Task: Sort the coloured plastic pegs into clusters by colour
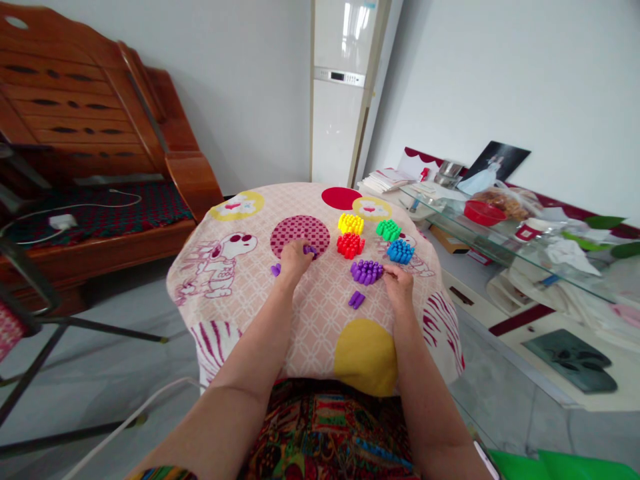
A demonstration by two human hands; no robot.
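Note:
My left hand (297,260) is closed at the purple-checked circle on the tablecloth, its fingertips around small purple plastic pieces (311,251). Beside that hand lies a loose purple piece (275,269). My right hand (399,283) pinches at the right edge of a standing purple group of peg-like pieces (367,272); its fingertips partly hide what they hold. A few purple pieces (357,300) lie just in front of this group. Behind it stand similar clusters: red (350,246), blue (401,252), yellow (351,224) and green (389,230).
A patterned cloth (315,320) covers the round table. On the right, a glass-topped cabinet (505,233) carries a red bowl (485,212), papers and bags. To the left are a wooden bench (95,133) and a metal-legged chair (45,333). A white cable (145,403) hangs near the table.

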